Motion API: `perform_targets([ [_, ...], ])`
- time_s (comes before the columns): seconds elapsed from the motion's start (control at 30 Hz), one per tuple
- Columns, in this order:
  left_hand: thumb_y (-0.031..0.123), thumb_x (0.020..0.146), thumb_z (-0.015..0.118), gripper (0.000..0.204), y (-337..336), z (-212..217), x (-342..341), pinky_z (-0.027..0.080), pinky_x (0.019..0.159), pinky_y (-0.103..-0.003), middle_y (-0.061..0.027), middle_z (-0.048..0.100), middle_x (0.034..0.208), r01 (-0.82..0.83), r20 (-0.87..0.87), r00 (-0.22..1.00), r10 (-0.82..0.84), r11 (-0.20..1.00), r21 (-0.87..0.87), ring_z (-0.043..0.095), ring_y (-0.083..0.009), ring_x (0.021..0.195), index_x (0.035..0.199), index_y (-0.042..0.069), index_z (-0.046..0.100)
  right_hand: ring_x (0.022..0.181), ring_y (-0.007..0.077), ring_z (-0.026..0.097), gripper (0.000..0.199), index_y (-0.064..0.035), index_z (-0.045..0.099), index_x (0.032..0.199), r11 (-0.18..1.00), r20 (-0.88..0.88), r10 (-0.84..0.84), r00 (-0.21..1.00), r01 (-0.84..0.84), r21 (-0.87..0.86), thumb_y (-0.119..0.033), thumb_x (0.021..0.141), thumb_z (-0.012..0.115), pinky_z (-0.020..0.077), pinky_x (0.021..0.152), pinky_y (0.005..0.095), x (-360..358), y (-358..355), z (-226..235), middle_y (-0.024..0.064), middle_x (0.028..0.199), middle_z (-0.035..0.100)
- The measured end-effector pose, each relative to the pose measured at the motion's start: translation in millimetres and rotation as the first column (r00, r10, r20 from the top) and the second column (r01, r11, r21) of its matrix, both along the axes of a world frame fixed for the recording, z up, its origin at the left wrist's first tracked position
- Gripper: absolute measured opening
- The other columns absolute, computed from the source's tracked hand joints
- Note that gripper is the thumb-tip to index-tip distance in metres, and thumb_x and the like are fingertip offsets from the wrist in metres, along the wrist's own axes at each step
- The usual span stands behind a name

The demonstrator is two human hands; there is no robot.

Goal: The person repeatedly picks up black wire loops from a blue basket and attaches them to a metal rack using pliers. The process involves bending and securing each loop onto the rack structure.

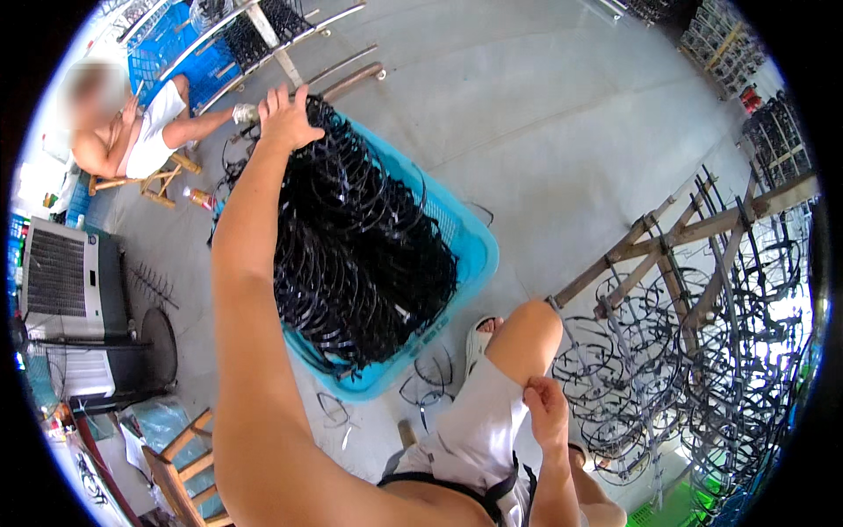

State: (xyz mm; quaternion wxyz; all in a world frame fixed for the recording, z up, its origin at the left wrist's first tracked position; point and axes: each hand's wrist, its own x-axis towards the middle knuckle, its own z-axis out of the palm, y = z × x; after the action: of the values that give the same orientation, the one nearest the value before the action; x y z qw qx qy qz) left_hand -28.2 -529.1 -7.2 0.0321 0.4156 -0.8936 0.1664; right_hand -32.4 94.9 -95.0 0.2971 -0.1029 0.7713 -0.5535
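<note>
A blue plastic basket (480, 255) stands on the floor in front of me, packed with rows of thin, glossy black curved bands (369, 206). My left arm stretches over its left side. At the basket's far end my left hand (285, 121) rests with fingers spread at the edge of the bands, the thumb pointing right. My right hand (547, 408) is closed beside my bent knee, close to the rack on the right. Whatever its curled fingers hold, if anything, is hidden.
At right, a rack (628, 237) carries many hanging black hoops (650, 378). Loose bands (428, 385) lie on the floor by the basket. Another person (132, 132) sits on a stool at far left, near a metal cart (272, 39). An air cooler (66, 290) and wooden chair (180, 465) stand left.
</note>
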Motion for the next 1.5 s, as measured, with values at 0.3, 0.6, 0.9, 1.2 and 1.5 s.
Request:
perform_targets([
  [0.3, 0.032, 0.048, 0.086, 0.117, -73, 4, -6, 0.041, 0.098, -0.044, -0.0261, 0.045, 0.133, -0.079, 0.327, 0.930, -0.169, 0.777, 0.625, 0.046, -0.0432, 0.120, 0.145, 0.025, 0.020, 0.063, 0.0064, 0.052, 0.010, 0.0014, 0.056, 0.087, 0.995, 0.094, -0.085, 0.992, 0.079, 0.068, -0.007, 0.084, 0.060, 0.0434, 0.058, 0.0215, -6, -21, 5, 0.0024, 0.069, 0.058],
  [0.6, 0.021, 0.059, 0.073, 0.091, -43, -25, 22, 0.041, 0.098, -0.045, -0.0277, 0.026, 0.144, 0.010, -0.059, 0.998, 0.023, 0.868, 0.497, 0.043, -0.0429, 0.123, 0.140, 0.027, 0.032, 0.065, 0.0072, 0.049, 0.007, 0.0013, 0.054, 0.083, 0.985, 0.075, -0.173, 0.982, 0.173, 0.011, -0.005, 0.083, 0.057, 0.0411, 0.058, 0.0219, -6, -29, 5, 0.0025, 0.070, 0.056],
  [0.9, 0.009, 0.058, 0.070, 0.076, 46, 45, 43, 0.043, 0.094, -0.038, -0.0171, 0.048, 0.120, 0.481, -0.428, 0.858, -0.283, 0.735, 0.479, 0.051, -0.0369, 0.109, 0.129, 0.016, 0.043, 0.065, 0.0082, 0.050, 0.013, 0.0016, 0.057, 0.084, 0.993, 0.056, -0.119, 0.991, 0.118, 0.023, -0.011, 0.081, 0.060, 0.0430, 0.059, 0.0237, -8, -13, -3, 0.0037, 0.068, 0.057],
  [1.2, 0.007, 0.058, 0.071, 0.071, 231, 41, 99, 0.046, 0.083, -0.043, -0.0118, 0.053, 0.109, 0.647, -0.133, 0.700, -0.702, 0.544, 0.535, 0.055, -0.0352, 0.091, 0.125, 0.019, 0.048, 0.090, 0.0329, 0.058, 0.031, -0.0025, 0.054, 0.108, 0.931, -0.454, 0.347, 0.821, -0.359, 0.064, -0.010, 0.079, 0.065, 0.0484, 0.077, 0.0372, -3, -88, 54, 0.0158, 0.097, 0.058],
  [1.5, 0.003, 0.056, 0.073, 0.065, 285, 19, 120, 0.048, 0.074, -0.043, -0.0152, 0.055, 0.096, 0.711, -0.462, 0.677, -0.573, 0.346, 0.612, 0.058, -0.0380, 0.086, 0.112, 0.005, 0.039, 0.125, 0.0324, 0.040, 0.092, -0.0075, 0.031, 0.137, 0.778, -0.814, 0.462, 0.351, -0.601, 0.183, -0.019, 0.060, 0.080, 0.0301, 0.106, 0.0471, -5, -191, 28, 0.0160, 0.128, 0.047],
])
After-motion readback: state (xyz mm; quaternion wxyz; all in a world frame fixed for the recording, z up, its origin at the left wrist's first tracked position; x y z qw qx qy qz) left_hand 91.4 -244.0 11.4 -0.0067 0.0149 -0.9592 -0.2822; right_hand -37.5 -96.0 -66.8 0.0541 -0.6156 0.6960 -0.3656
